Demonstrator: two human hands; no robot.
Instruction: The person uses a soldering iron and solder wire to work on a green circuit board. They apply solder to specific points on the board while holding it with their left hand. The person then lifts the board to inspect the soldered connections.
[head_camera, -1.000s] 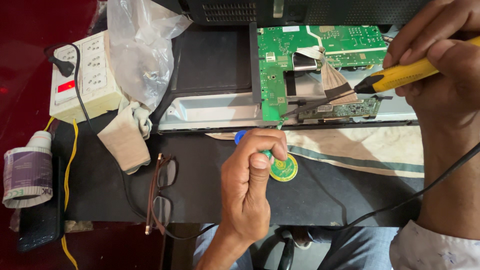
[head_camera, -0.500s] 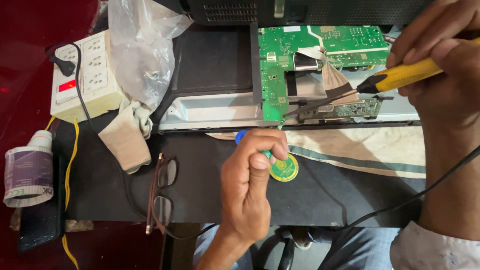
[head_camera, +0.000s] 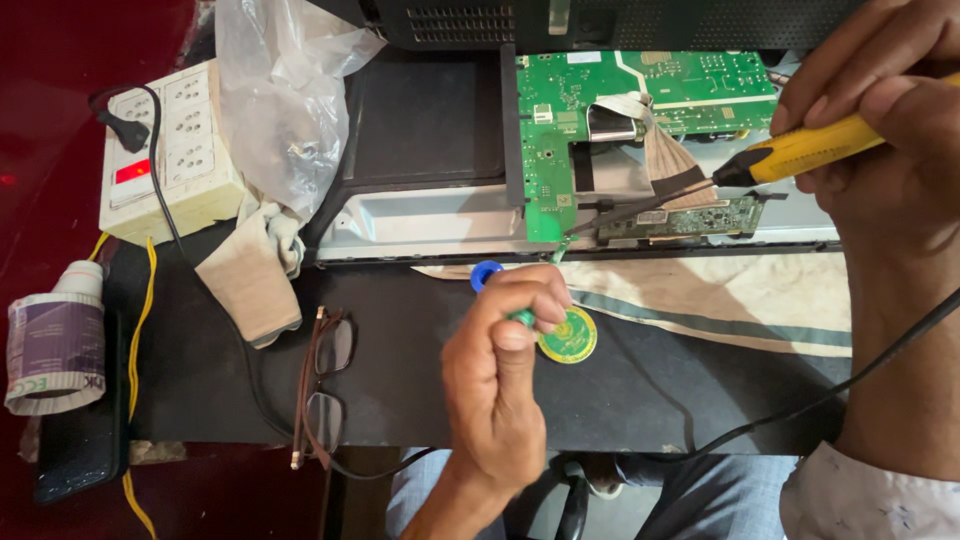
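At the far left edge of the dark worktop (head_camera: 200, 400) lies a small white plastic bottle with a purple paper label (head_camera: 55, 340) on its side. Behind it sits a cream multi-socket power strip with a red switch (head_camera: 165, 150), a black plug (head_camera: 115, 110) pushed into it and a yellow cable (head_camera: 135, 330) trailing down past it. A crumpled clear plastic bag (head_camera: 285, 100) rests against the strip, with a folded beige cloth (head_camera: 250, 280) below it. A pair of thin brown-framed spectacles (head_camera: 322, 385) lies folded just right of the cloth.

The left hand (head_camera: 500, 385) comes up from the bottom middle, its fingers (head_camera: 535, 295) curled shut around a small spool of solder wire with a blue end (head_camera: 487, 273); a short end of wire points up toward the board's lower edge. Just beside the hand lies a round yellow-green flux tin (head_camera: 572, 335), touching the worktop.

Behind, a green printed circuit board (head_camera: 640, 100) sits in an opened grey metal chassis (head_camera: 420, 225), with flat ribbon cables (head_camera: 665, 160) crossing it. A striped beige cloth (head_camera: 720, 295) lies in front of the chassis.

At the right, the right hand (head_camera: 890, 130) has its fingers (head_camera: 830, 80) closed firmly on a yellow-handled soldering iron (head_camera: 800, 155), whose dark tip slants down-left to the board's lower edge, near the wire end. Its black cord (head_camera: 800, 410) runs across the worktop.
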